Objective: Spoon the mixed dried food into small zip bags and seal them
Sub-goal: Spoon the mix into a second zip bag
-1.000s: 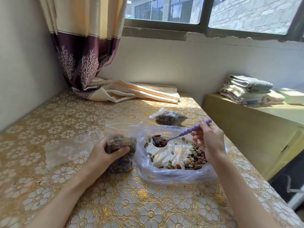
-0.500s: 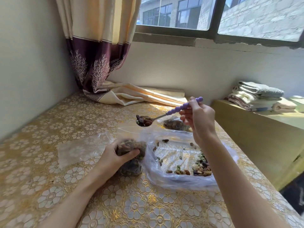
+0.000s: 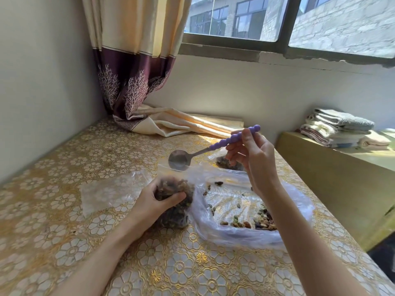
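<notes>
My left hand grips a small clear zip bag that stands on the table, nearly full of dark mixed dried food, its open top below the spoon. My right hand pinches the purple beaded handle of a metal spoon. The spoon bowl is tipped over the bag's mouth and looks empty. To the right lies a large clear plastic bag, spread open, with a little dried food left near its front edge.
A filled small bag lies behind my right hand. Empty flat zip bags lie left of my left hand. The table has a gold floral cloth. A curtain hangs at the back; folded towels sit on a side surface.
The spoon rose loaded from the large bag, moved left over the small bag and tipped; its bowl now shows empty. My left hand kept its grip on the small bag.
</notes>
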`<control>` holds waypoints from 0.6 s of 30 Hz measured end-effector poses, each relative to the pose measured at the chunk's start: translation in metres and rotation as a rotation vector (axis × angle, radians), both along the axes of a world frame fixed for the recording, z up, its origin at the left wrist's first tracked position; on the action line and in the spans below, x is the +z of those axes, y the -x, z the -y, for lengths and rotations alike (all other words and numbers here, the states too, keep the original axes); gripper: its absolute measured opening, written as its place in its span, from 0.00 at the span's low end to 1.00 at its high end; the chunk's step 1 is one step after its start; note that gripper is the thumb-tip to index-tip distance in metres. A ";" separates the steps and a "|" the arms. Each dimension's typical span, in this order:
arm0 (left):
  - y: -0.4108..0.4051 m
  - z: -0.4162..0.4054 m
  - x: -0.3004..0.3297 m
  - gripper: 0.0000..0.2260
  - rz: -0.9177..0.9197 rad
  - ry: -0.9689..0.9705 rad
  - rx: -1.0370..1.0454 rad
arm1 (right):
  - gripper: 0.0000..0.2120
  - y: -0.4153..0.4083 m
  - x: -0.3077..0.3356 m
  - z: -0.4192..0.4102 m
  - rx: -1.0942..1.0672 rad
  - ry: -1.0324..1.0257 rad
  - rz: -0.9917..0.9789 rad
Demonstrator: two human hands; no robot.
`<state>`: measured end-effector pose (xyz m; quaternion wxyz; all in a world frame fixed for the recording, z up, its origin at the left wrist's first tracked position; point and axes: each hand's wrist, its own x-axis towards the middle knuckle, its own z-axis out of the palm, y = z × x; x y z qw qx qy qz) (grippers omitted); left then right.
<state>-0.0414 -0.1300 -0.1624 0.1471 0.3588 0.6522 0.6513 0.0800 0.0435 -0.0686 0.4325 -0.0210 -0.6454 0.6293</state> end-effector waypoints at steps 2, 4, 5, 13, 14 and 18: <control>0.000 0.001 0.001 0.14 -0.009 0.004 -0.006 | 0.13 -0.003 0.000 -0.001 -0.005 0.005 -0.014; -0.001 0.001 0.002 0.14 -0.020 0.006 -0.015 | 0.13 -0.007 -0.001 -0.004 -0.027 0.038 -0.030; -0.001 0.002 0.003 0.14 -0.023 0.010 -0.018 | 0.13 -0.009 -0.001 -0.006 -0.047 0.062 -0.034; -0.002 0.002 0.003 0.13 0.001 0.027 0.041 | 0.13 -0.033 -0.021 -0.042 -0.304 0.163 0.037; -0.002 0.002 0.003 0.11 -0.003 0.027 0.056 | 0.13 -0.036 -0.026 -0.047 -0.335 0.138 0.072; -0.004 0.001 0.006 0.09 -0.013 -0.006 0.137 | 0.14 -0.048 -0.045 -0.066 -0.416 0.053 0.200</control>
